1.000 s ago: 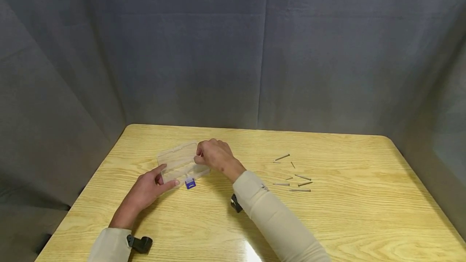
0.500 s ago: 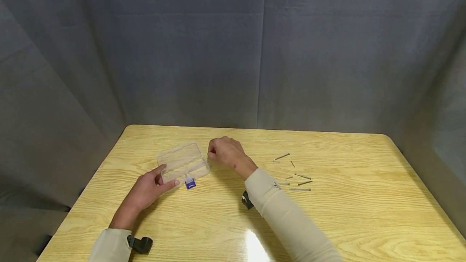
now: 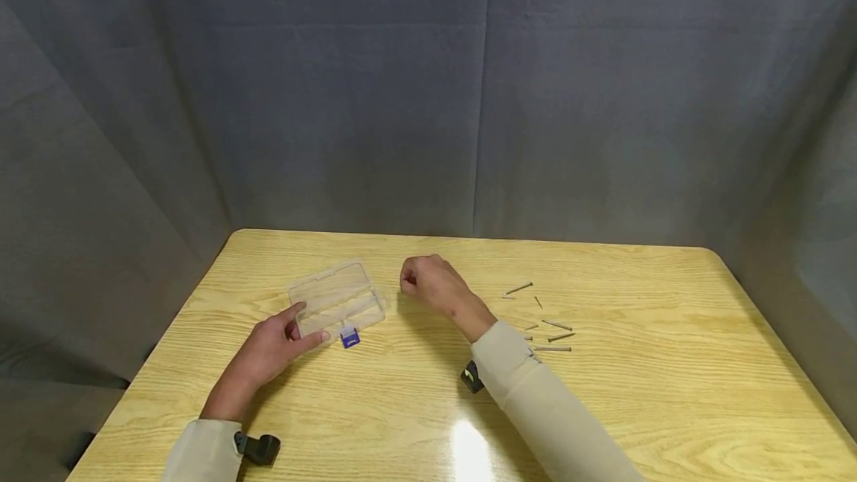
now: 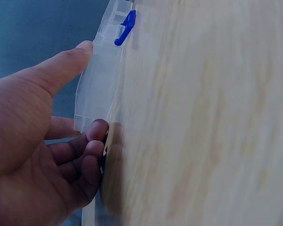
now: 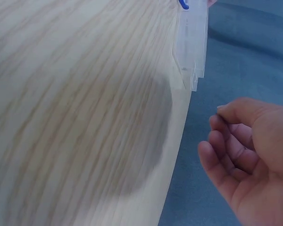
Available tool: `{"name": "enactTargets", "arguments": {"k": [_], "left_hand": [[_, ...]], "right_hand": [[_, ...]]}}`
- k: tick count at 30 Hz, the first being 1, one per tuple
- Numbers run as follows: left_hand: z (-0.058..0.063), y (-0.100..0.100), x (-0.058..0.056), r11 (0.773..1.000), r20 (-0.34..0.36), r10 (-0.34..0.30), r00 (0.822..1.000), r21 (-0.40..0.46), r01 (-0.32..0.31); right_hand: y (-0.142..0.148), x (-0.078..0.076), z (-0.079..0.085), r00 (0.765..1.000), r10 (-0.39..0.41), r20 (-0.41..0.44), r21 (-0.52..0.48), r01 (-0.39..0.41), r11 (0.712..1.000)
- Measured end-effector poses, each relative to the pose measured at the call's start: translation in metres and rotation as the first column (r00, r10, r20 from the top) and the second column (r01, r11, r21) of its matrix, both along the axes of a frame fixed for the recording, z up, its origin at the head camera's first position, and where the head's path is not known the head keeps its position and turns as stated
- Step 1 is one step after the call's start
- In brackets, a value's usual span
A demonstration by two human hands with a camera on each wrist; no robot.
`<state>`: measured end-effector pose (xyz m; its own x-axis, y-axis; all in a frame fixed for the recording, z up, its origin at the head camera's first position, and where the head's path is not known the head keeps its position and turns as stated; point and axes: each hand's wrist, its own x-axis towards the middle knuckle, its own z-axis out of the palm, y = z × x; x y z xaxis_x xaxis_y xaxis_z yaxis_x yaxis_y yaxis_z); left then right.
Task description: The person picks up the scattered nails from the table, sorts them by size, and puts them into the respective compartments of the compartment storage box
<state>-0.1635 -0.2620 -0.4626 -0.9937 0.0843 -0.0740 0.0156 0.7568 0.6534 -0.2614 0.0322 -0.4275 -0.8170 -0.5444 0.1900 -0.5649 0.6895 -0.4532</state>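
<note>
A clear plastic compartment box (image 3: 338, 293) lies at the left of the table, with a blue latch (image 3: 350, 338) jutting from its near side. My left hand (image 3: 271, 348) holds the box's left end, thumb along the near edge and index finger at the left side. In the left wrist view, the other fingers curl beneath the box's end. My right hand (image 3: 438, 287) hovers to the right of the box, apart from it. In the right wrist view, its fingers are loosely bent, thumb tip close to the index finger, with nothing visible between them.
Several nails of different lengths lie scattered right of centre, among them a long nail (image 3: 518, 288) at the back and another long nail (image 3: 552, 349) nearer. My right sleeve (image 3: 535, 385) partly covers one. A grey curtain (image 3: 428, 95) surrounds the wooden table (image 3: 643, 407).
My right hand has withdrawn from over the box and moved right, leaving the box's right end uncovered. The left hand and the box have stayed in place.
</note>
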Motion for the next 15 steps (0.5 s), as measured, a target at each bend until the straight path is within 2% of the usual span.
{"name": "enactTargets", "arguments": {"k": [5, 15], "left_hand": [[0.000, 0.001, 0.000, 1.000, 0.003, 0.000, 1.000, 0.001, 0.000], [0.000, 0.001, 0.001, 1.000, 0.013, 0.008, 1.000, 0.000, -0.008]], "right_hand": [[0.011, 0.005, 0.001, 1.000, 0.003, -0.003, -0.015, -0.003, 1.000], [0.045, 0.009, 0.003, 0.999, -0.026, -0.033, 0.044, 0.028, 0.999]]}}
